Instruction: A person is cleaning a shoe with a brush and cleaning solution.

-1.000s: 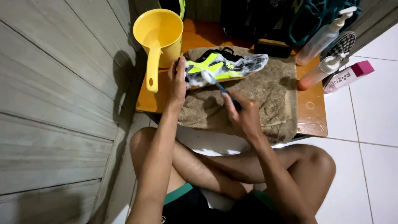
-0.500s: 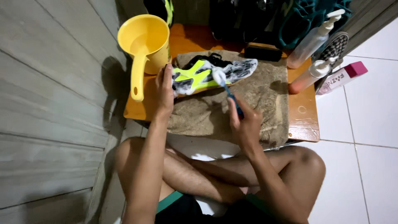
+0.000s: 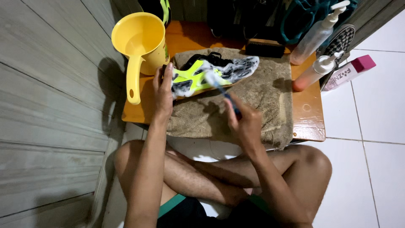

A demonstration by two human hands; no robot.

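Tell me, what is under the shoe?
The shoe lies on a brown towel spread over an orange board. The left hand steadies its heel; the right hand holds a brush on it. Its sole and the board beneath the towel are hidden.

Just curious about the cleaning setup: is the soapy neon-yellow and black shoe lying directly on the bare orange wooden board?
No, the soapy neon-yellow and black shoe lies on a tan towel spread over the orange wooden board.

Bright overhead light, hard shadows leftward, perhaps slight wide-angle bending at edges.
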